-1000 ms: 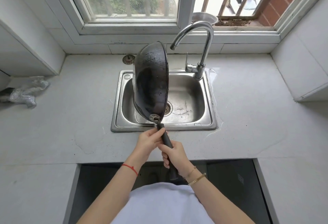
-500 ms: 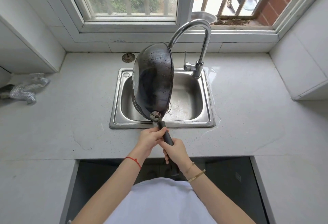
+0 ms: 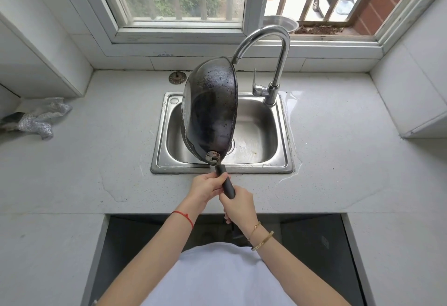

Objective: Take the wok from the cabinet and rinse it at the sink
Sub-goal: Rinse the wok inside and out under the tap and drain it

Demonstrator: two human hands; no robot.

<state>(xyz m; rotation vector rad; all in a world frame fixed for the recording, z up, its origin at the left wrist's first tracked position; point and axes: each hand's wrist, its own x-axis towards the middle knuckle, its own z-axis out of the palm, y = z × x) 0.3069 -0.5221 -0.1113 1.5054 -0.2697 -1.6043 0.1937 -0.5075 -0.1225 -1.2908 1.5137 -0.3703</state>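
With my left hand (image 3: 208, 185) and right hand (image 3: 239, 202) both clenched round its handle, I tip the wok (image 3: 210, 109) on edge over the sink (image 3: 283, 160), draining it, I judge; next, shake it off.

My arms are bare, white top (image 3: 217, 279) on. Left wrist: 1 red string bracelet (image 3: 183, 217). Right wrist: 2 gold pieces, thin chain (image 3: 254, 229) plus bangle (image 3: 263, 240).
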